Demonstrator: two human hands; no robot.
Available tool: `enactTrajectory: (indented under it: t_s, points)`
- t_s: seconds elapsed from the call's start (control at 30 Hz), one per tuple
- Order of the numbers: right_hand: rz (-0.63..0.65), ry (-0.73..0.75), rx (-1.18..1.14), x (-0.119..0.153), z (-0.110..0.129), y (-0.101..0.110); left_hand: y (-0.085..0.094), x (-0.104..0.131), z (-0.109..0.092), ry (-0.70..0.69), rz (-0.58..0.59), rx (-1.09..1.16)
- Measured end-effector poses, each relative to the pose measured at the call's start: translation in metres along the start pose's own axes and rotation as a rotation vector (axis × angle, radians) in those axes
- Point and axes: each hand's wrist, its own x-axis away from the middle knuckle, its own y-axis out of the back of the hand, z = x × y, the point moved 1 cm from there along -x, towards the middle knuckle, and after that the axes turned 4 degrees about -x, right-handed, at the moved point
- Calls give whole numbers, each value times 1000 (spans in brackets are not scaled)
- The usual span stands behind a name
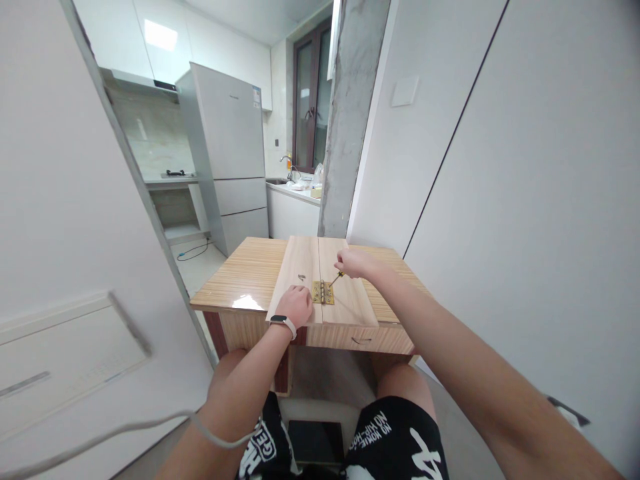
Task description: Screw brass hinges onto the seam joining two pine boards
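Two pale wooden boards point(350, 308) lie side by side on the desk, with a brass hinge point(323, 293) across their seam. My right hand point(353, 263) is closed around the handle of a screwdriver point(336, 279), whose tip slants down to the right leaf of the hinge. My left hand point(296, 305) rests on the left board beside the hinge, its fingers curled together; whatever is under them is hidden. A few small dark screws point(301, 277) lie on the left board above that hand.
The wooden desk point(250, 267) has a drawer point(360, 340) at its front, above my knees. A grey cable point(150, 423) crosses near my left forearm. Behind stand a fridge point(235, 133) and a sink counter point(295, 193); white walls flank both sides.
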Motion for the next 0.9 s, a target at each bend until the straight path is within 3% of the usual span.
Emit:
enactTrajectory:
  t_s: [0.3,0.6,0.9]
  points:
    - [-100,82,-11,-3,-5,-4,-2,1,1,-3,5,4]
    - [-72,21,13,4,4,0,-1,0,1,-3,-4,10]
    - [-34,-9,57,-4,-4,-5,0,0,0,-6,2,6]
